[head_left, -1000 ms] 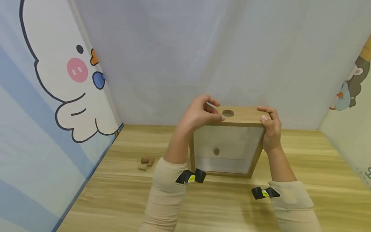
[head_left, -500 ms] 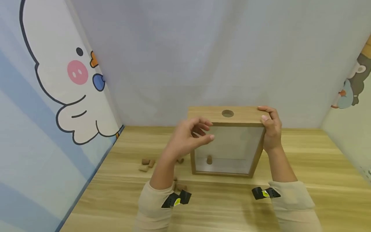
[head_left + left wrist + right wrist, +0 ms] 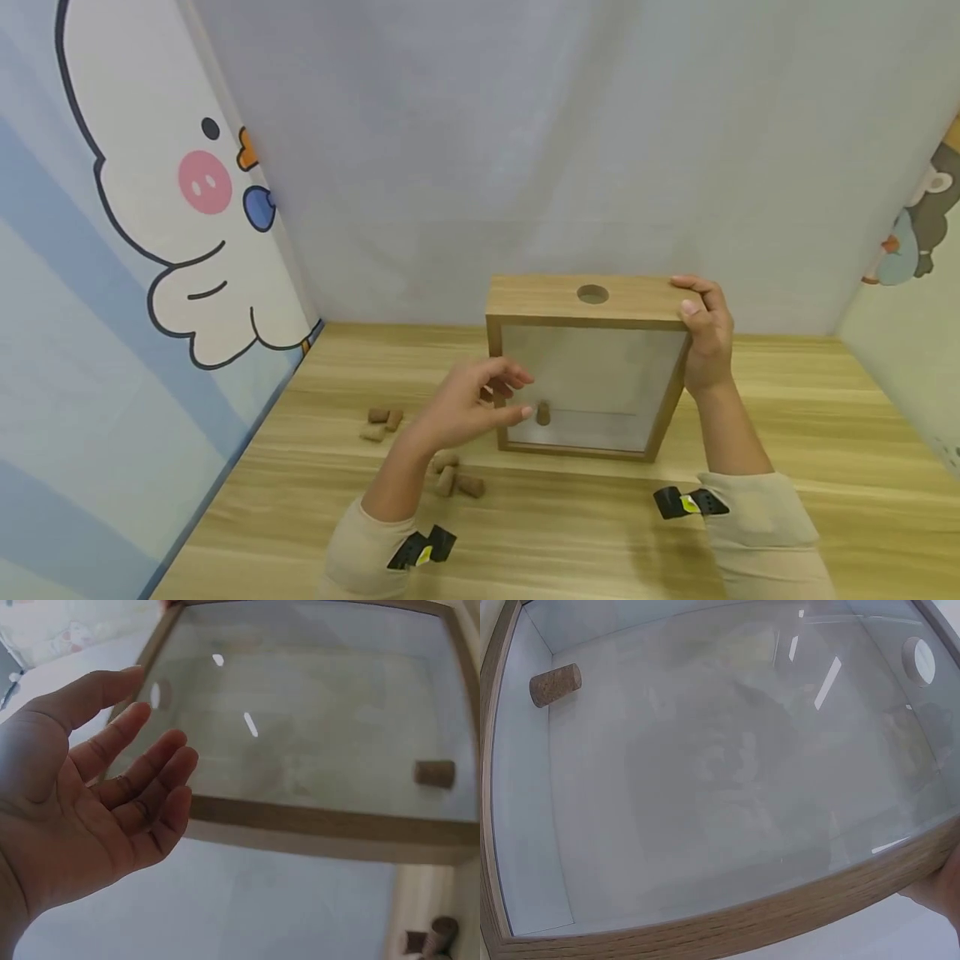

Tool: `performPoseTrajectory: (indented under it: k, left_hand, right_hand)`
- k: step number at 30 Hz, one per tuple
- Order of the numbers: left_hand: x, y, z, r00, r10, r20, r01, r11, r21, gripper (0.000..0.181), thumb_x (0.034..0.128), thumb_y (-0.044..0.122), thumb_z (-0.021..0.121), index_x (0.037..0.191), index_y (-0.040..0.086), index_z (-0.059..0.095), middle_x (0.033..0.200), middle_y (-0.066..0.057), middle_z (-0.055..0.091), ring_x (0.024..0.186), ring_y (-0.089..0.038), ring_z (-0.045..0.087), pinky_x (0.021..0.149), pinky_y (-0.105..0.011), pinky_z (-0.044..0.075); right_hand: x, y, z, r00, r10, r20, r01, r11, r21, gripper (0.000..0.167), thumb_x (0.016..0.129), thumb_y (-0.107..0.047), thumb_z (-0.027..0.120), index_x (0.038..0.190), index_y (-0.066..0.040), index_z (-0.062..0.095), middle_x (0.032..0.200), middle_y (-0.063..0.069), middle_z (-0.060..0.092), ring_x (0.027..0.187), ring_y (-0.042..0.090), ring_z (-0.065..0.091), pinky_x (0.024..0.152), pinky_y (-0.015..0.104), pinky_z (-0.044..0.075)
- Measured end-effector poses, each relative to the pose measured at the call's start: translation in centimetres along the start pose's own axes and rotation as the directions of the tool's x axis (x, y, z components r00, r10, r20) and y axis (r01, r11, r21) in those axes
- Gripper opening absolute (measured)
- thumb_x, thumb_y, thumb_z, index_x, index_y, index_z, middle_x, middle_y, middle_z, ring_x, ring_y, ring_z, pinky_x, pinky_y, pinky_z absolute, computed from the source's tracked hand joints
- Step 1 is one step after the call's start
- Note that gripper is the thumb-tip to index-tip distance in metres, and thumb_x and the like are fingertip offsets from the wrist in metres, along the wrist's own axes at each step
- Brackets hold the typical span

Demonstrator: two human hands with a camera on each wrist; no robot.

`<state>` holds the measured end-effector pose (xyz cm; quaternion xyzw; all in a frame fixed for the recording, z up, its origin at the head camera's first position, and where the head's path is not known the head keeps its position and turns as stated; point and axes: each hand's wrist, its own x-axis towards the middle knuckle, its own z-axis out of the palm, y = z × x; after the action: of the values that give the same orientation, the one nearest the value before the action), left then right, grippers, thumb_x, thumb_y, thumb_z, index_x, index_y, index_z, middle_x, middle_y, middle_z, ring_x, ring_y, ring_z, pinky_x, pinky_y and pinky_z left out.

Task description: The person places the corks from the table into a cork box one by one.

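Observation:
A wooden box frame [image 3: 585,321] with a clear front and a round hole [image 3: 593,294] in its top stands upright on the table. Inside, one cork [image 3: 543,413] stands on the floor of the box, left of its middle; the same cork [image 3: 556,685] shows in the right wrist view. My right hand [image 3: 707,337] grips the box's upper right corner, thumb at the front edge. My left hand [image 3: 472,404] holds nothing, its fingers loosely bent before the box's left side; in the left wrist view the empty palm of this hand [image 3: 97,795] faces the camera.
Several loose corks lie on the wood-grain table [image 3: 570,533]: a group [image 3: 372,432] at the left and another group [image 3: 470,486] by the left forearm. A grey curtain [image 3: 510,150] hangs behind the box, and a cartoon-printed wall [image 3: 187,300] stands at the left.
A cork dropped inside the box and now stands on its floor. My left hand has moved from the hole down and left, past the box's front edge. The right hand has kept its grip.

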<state>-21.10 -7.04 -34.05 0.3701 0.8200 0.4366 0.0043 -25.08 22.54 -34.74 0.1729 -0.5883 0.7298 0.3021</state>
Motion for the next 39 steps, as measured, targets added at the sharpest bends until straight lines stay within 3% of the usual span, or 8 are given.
performPoseTrajectory:
  k: [7,14,21,27,31,39]
  left_hand:
    - [-1.8,-2.2,0.8,0.998,-0.048,0.05,0.048,0.999,0.002,0.027,0.0846,0.014,0.07,0.109,0.007,0.063,0.106,-0.003,0.062,0.093,-0.026,0.059,0.076,-0.04,0.048]
    - [-3.5,-3.9,0.9,0.992,-0.106,0.069,0.109,0.993,-0.035,0.029,0.0846,0.016,0.07,0.111,0.006,0.062,0.11,-0.009,0.061,0.094,-0.026,0.057,0.077,-0.046,0.046]
    - [-4.7,-6.0,0.7,0.989,-0.115,0.091,0.117,0.993,-0.014,0.029,0.0833,0.015,0.071,0.11,0.008,0.063,0.111,-0.01,0.061,0.092,-0.023,0.056,0.073,-0.044,0.048]
    - [-6.0,-7.6,0.1,0.973,-0.177,0.149,0.183,0.983,-0.025,0.034,0.0826,0.014,0.071,0.115,0.007,0.062,0.114,-0.005,0.058,0.096,-0.03,0.054,0.074,-0.04,0.047]
    - [-6.6,-8.5,-0.6,0.966,-0.19,0.176,0.204,0.977,-0.067,0.036,0.0848,0.012,0.069,0.119,0.007,0.06,0.118,-0.006,0.055,0.098,-0.033,0.053,0.073,-0.037,0.047]
    - [-7.5,-11.3,-1.3,0.951,-0.236,0.2,0.263,0.957,-0.12,0.041,0.0841,0.009,0.069,0.123,0.003,0.057,0.122,-0.014,0.052,0.106,-0.042,0.048,0.082,-0.05,0.044]
  right_hand:
    - [-0.2,-0.3,-0.3,1.0,0.018,-0.016,-0.018,1.0,0.011,0.029,0.085,-0.018,0.045,0.108,-0.011,0.062,0.104,0.01,0.048,0.089,0.021,0.043,0.074,0.033,0.034]
    - [0.1,-0.4,-0.3,1.0,0.017,0.017,-0.017,0.999,0.032,0.03,0.085,-0.018,0.044,0.109,-0.01,0.06,0.106,0.012,0.047,0.091,0.022,0.043,0.073,0.033,0.035]
    - [0.3,-0.3,-0.2,1.0,0.015,0.023,-0.016,0.999,0.037,0.029,0.085,-0.018,0.044,0.109,-0.01,0.06,0.105,0.011,0.047,0.09,0.022,0.044,0.073,0.032,0.036]
    - [0.0,0.0,-0.2,0.999,0.034,0.009,-0.034,0.999,0.015,0.03,0.085,-0.019,0.045,0.11,-0.011,0.06,0.106,0.011,0.048,0.092,0.022,0.044,0.073,0.034,0.036]
    - [0.1,0.0,-0.2,1.0,0.022,0.021,-0.022,1.0,0.018,0.031,0.086,-0.019,0.044,0.11,-0.01,0.06,0.107,0.011,0.048,0.093,0.023,0.043,0.074,0.036,0.034]
    - [0.1,0.0,-0.2,0.999,0.004,0.032,-0.004,1.0,0.028,0.03,0.086,-0.018,0.043,0.11,-0.01,0.06,0.106,0.011,0.047,0.092,0.022,0.043,0.076,0.036,0.033]
